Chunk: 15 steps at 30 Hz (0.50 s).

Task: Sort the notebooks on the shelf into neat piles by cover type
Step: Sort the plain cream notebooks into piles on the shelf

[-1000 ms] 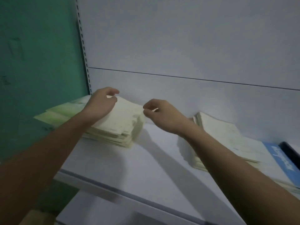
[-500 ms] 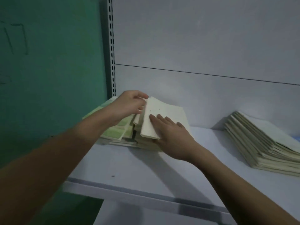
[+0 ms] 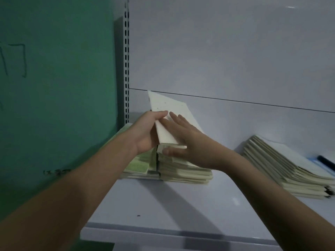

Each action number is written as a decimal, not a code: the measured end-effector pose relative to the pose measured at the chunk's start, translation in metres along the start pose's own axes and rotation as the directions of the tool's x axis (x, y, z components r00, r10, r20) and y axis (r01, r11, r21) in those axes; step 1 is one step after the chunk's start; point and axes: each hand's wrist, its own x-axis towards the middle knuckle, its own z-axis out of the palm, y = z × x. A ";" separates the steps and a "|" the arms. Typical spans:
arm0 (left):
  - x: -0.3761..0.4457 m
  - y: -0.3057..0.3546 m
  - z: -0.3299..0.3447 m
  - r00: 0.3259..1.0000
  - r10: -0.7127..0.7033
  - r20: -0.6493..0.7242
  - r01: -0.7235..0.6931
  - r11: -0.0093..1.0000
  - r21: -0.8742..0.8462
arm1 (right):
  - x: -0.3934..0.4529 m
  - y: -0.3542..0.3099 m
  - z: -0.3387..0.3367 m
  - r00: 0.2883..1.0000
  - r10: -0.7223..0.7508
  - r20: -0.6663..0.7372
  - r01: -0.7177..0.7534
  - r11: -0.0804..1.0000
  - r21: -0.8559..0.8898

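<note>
Holding a flat cream notebook (image 3: 170, 113) tilted above the pile (image 3: 184, 171): left hand (image 3: 146, 133) pinching its edge, right hand (image 3: 184, 140) pressing flat, fingers straight.

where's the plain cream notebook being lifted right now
The plain cream notebook is tilted up between both hands, left of centre, above the cream pile near the slotted upright.

A cream notebook (image 3: 172, 120) with a plain, lightly speckled cover is tilted steeply up, its far corner raised toward the back panel and its lower edge over the pile beneath. Below it on the shelf (image 3: 163, 205) are 2 stacks touching side by side: a low pile of green-patterned notebooks (image 3: 137, 166) on the left and a taller cream pile (image 3: 184, 172) on the right. Well apart to the right lies a third, slanted stack of cream notebooks (image 3: 282, 163).
</note>
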 end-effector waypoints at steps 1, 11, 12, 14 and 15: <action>0.000 -0.002 -0.003 1.000 0.021 -0.009 -0.021 1.000 0.002 | -0.002 0.005 0.002 0.999 0.022 0.041 -0.022 1.000 0.016; 0.002 0.004 -0.053 0.969 0.023 -0.245 -0.008 0.998 0.060 | -0.024 0.040 0.027 0.919 0.333 0.209 -0.351 0.935 0.053; 0.003 0.005 -0.056 0.966 0.022 -0.257 -0.006 0.998 0.061 | -0.025 0.038 0.029 0.918 0.341 0.204 -0.345 0.938 -0.014; 0.004 0.005 -0.061 0.961 0.023 -0.276 -0.006 0.998 0.064 | -0.030 0.030 0.026 0.933 0.329 0.142 -0.320 0.944 -0.085; 0.004 0.004 -0.063 0.960 0.025 -0.278 -0.007 0.998 0.066 | -0.033 0.025 0.023 0.947 0.303 0.109 -0.289 0.949 -0.127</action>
